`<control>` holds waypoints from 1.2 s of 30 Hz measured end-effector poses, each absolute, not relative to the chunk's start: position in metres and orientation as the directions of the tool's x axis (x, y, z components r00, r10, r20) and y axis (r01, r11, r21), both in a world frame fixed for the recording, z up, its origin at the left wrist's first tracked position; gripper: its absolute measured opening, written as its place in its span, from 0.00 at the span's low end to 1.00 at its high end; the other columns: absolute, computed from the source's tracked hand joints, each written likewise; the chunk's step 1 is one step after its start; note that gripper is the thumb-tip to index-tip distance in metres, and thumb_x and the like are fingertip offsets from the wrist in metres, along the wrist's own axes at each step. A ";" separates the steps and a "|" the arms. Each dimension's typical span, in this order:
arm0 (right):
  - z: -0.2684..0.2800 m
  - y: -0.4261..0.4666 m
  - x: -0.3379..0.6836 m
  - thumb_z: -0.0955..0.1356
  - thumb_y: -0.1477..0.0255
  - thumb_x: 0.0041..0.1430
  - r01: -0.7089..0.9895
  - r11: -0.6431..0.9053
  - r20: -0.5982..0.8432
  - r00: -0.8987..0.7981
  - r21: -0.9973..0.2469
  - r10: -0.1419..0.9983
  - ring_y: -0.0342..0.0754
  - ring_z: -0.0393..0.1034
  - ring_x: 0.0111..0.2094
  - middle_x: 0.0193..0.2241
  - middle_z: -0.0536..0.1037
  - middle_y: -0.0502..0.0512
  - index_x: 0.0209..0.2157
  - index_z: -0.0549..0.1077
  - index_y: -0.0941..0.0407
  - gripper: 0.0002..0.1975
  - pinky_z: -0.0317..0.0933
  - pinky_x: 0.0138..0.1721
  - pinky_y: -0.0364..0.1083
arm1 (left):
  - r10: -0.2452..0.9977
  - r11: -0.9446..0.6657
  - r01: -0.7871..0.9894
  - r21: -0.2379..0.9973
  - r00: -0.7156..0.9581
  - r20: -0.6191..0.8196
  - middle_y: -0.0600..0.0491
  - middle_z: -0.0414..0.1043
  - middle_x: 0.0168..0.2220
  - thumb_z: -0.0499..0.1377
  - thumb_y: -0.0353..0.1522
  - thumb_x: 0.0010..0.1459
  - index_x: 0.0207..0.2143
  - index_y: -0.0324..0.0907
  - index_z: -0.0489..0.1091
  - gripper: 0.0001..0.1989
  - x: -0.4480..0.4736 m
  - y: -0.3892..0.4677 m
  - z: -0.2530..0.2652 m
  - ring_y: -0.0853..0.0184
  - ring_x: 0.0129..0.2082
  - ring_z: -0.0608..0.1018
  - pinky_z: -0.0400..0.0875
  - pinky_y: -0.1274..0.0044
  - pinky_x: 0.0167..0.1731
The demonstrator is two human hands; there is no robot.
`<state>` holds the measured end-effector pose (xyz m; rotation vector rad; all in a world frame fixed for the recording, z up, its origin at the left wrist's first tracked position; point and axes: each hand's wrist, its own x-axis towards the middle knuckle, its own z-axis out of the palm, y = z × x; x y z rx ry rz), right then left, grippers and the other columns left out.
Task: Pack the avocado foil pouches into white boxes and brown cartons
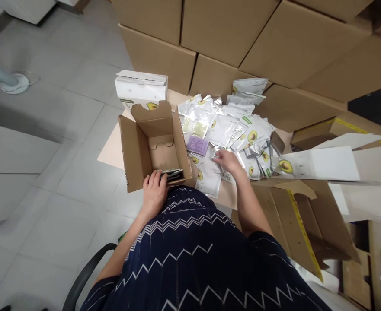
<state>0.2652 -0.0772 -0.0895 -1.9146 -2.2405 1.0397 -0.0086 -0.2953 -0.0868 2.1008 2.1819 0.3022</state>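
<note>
Before stacked cartons (216, 30), pouches (223, 129) lie between and beyond the hands (229, 162).

Partly hidden by left hand (155, 190): dark packets (174, 174) in open carton (130, 151), lower ends out of sight. Blurred at fingertips of right hand (227, 162): small silver packet (215, 150), outline unclear. Too small to read, left of right hand: markings on purple pack (197, 146). Partly covered beyond left hand: white box (141, 88), behind open carton. Cut off by top edge, beyond both hands: stacked cartons (225, 30).
</note>
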 end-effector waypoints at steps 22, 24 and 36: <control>-0.155 -0.119 0.277 0.75 0.62 0.51 0.933 0.227 -0.763 -0.359 -0.278 0.538 0.55 0.72 0.44 0.43 0.78 0.60 0.49 0.72 0.59 0.26 0.61 0.42 0.45 | 0.996 0.036 0.978 0.206 -0.052 0.072 0.40 0.70 0.58 0.53 0.34 0.66 0.55 0.40 0.68 0.17 -0.006 -0.294 -0.087 0.51 0.61 0.68 0.58 0.59 0.59; -0.138 -0.116 0.277 0.74 0.66 0.52 0.894 0.254 -0.784 -0.446 -0.369 0.432 0.53 0.74 0.42 0.38 0.80 0.55 0.41 0.77 0.56 0.15 0.61 0.40 0.43 | 0.996 0.035 0.979 0.202 -0.052 0.078 0.40 0.70 0.58 0.53 0.34 0.67 0.55 0.40 0.68 0.17 -0.006 -0.294 -0.086 0.51 0.61 0.69 0.58 0.59 0.59; 0.094 -0.100 0.249 0.69 0.65 0.58 0.591 0.486 0.240 -0.447 -0.644 0.862 0.42 0.62 0.24 0.24 0.72 0.47 0.36 0.75 0.55 0.09 0.54 0.28 0.42 | 0.996 0.034 0.982 0.187 -0.049 0.076 0.40 0.71 0.57 0.53 0.33 0.66 0.55 0.38 0.68 0.17 -0.007 -0.294 -0.085 0.51 0.60 0.69 0.58 0.60 0.59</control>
